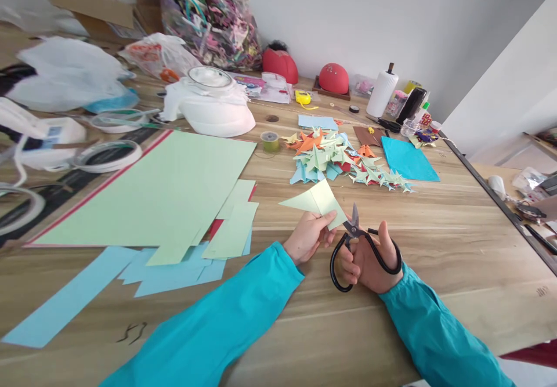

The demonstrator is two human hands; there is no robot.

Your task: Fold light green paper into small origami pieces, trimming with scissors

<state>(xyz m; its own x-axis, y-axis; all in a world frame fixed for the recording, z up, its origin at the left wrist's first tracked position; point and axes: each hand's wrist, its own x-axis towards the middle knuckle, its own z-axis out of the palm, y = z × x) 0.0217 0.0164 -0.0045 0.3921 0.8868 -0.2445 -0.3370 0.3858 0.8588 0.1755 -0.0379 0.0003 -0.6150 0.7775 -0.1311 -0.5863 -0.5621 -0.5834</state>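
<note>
My left hand [310,237] pinches a folded piece of pale green paper [317,200], its pointed end to the left. My right hand [369,259] has its fingers in the black loop handles of a pair of scissors [355,230]. The blades are spread, and one of them lies at the paper's lower right corner. Beyond my hands lies a pile of cut paper stars [324,155] in green, orange, blue and red. Left of my left hand are pale green paper strips [232,230] over light blue strips [174,274].
A large green sheet [165,184] covers the left of the table. Behind it are tape rolls [108,156], a white covered bundle [217,108] and plastic bags [69,73]. A thread spool [270,141], yellow tape measure [304,98], blue sheet [409,159] and bottles [383,92] stand farther back.
</note>
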